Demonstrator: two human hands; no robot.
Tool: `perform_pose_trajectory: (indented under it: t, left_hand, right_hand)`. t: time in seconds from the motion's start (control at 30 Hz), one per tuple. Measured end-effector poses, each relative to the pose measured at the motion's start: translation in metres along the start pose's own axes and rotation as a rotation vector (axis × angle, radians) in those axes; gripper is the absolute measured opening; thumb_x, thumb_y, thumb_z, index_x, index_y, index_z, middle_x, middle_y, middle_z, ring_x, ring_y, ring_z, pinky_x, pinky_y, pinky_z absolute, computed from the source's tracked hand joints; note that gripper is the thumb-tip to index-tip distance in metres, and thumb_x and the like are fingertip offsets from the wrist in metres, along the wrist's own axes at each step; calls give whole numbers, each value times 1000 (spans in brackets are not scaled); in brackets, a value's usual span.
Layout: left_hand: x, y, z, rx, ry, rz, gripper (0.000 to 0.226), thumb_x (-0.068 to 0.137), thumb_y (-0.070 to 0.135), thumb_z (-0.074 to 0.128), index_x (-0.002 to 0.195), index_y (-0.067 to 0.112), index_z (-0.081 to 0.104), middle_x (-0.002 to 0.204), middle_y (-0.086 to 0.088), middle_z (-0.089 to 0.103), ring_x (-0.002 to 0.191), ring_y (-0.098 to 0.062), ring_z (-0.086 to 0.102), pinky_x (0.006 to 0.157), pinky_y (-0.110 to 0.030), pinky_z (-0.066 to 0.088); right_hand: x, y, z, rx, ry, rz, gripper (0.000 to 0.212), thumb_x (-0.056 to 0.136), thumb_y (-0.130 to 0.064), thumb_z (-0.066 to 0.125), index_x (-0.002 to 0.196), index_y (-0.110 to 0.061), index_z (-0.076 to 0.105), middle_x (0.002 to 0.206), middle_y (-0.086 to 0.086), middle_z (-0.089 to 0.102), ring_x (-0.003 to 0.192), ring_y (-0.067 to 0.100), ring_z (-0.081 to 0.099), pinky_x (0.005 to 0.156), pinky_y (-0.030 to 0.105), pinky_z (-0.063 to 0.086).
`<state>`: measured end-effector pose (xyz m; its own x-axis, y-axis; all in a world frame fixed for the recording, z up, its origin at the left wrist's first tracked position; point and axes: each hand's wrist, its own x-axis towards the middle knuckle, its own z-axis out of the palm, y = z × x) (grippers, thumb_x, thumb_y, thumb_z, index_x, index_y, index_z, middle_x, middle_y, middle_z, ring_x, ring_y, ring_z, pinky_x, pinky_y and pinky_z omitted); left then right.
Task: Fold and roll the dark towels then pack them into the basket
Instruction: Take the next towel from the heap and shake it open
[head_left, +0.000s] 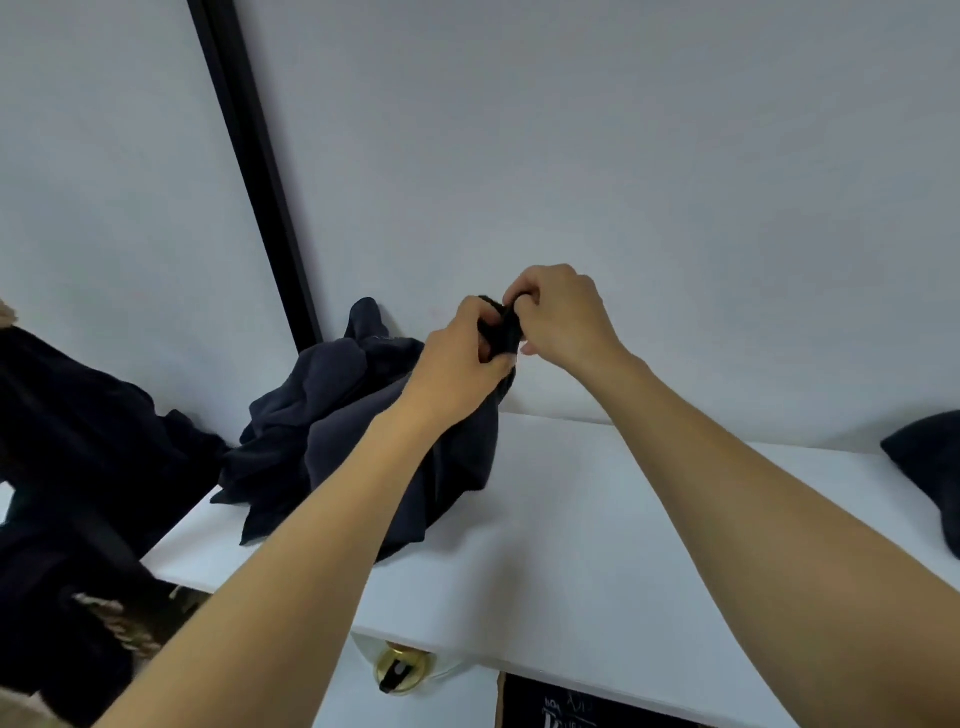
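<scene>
A heap of dark towels (332, 415) lies on the white shelf (597, 519), against the wall. One dark towel (467, 457) is lifted out of the heap by its top edge. My left hand (457, 358) and my right hand (561, 317) both pinch that edge close together, above the shelf. The cloth hangs down from my fingers to the shelf. A woven basket (119, 623) shows at the lower left, mostly hidden under dark cloth (78, 441).
Another dark bundle (924, 467) lies at the shelf's right end. A black vertical frame (260, 171) runs up the wall on the left. Below the shelf's front edge sit a brass fitting (400, 670) and a dark sign (571, 706).
</scene>
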<state>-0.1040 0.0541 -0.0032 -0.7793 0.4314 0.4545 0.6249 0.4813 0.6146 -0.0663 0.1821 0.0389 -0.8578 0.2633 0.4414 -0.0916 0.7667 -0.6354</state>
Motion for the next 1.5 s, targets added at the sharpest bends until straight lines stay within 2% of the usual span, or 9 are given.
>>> perform_pose_trajectory:
  t: [0.17, 0.3, 0.53, 0.77, 0.87, 1.0, 1.17, 1.33, 1.5]
  left_hand:
    - [2, -15, -5, 38, 54, -122, 6, 94, 19, 58, 98, 16, 54, 71, 5, 56, 64, -10, 54, 59, -18, 38]
    - [24, -6, -31, -55, 185, -177, 37, 100, 21, 50, 64, 13, 47, 57, 3, 44, 53, -13, 40, 51, -21, 32]
    - [93, 39, -96, -197, 365, -133, 27, 99, 19, 52, 91, -1, 69, 75, -7, 58, 65, -15, 49, 61, -25, 41]
    - [149, 84, -149, -109, 506, -32, 21, 97, 19, 53, 82, 11, 66, 72, -1, 51, 67, -17, 44, 62, -26, 38]
    - [157, 102, -155, -79, 501, -5, 36, 96, 21, 53, 61, 17, 49, 60, 6, 39, 56, -13, 35, 52, -22, 31]
    - [150, 100, -132, -118, 397, 22, 42, 96, 20, 51, 57, 20, 36, 58, 8, 34, 54, -10, 30, 47, -20, 25]
    - [133, 90, -103, -110, 321, 88, 23, 89, 12, 48, 79, 7, 68, 75, -2, 66, 67, -14, 56, 63, -24, 45]
    - [133, 101, -116, -117, 366, 129, 29, 95, 16, 50, 66, 18, 57, 65, 5, 53, 61, -12, 48, 59, -27, 41]
    - [136, 127, -133, -327, 473, 163, 22, 98, 13, 50, 93, 2, 69, 96, -20, 67, 86, -31, 67, 54, -37, 60]
  right_hand:
    - [28, -18, -11, 5, 68, -56, 38, 91, 2, 35, 101, -12, 70, 88, 4, 67, 60, 20, 69, 52, 20, 48]
    - [48, -34, -21, 48, 148, -107, 39, 92, 2, 35, 104, -12, 69, 97, 4, 67, 65, 22, 70, 57, 21, 47]
    - [86, -65, -67, 253, 268, -82, 27, 97, -2, 45, 102, -14, 69, 101, 4, 67, 62, 17, 70, 49, 12, 49]
    - [117, -96, -104, 368, 369, -124, 24, 96, -2, 49, 103, -11, 69, 94, -1, 65, 67, 17, 71, 62, 25, 60]
    - [122, -105, -116, 378, 408, -124, 25, 95, 1, 46, 103, -12, 66, 94, -4, 60, 74, 16, 69, 62, 24, 60]
    - [105, -93, -107, 386, 232, -75, 26, 84, 1, 50, 105, -10, 62, 101, 6, 64, 85, 21, 70, 61, 27, 61]
    - [73, -69, -72, 303, -127, -39, 30, 85, -16, 67, 114, -14, 60, 98, 3, 69, 83, 17, 70, 66, 30, 61]
    - [70, -53, -80, 102, -330, 73, 22, 86, -24, 72, 104, -14, 66, 82, 0, 55, 65, 15, 48, 66, 30, 60]
    - [75, -64, -96, 347, -161, 112, 14, 92, -17, 62, 105, -11, 64, 83, 5, 53, 55, 13, 52, 57, 27, 57]
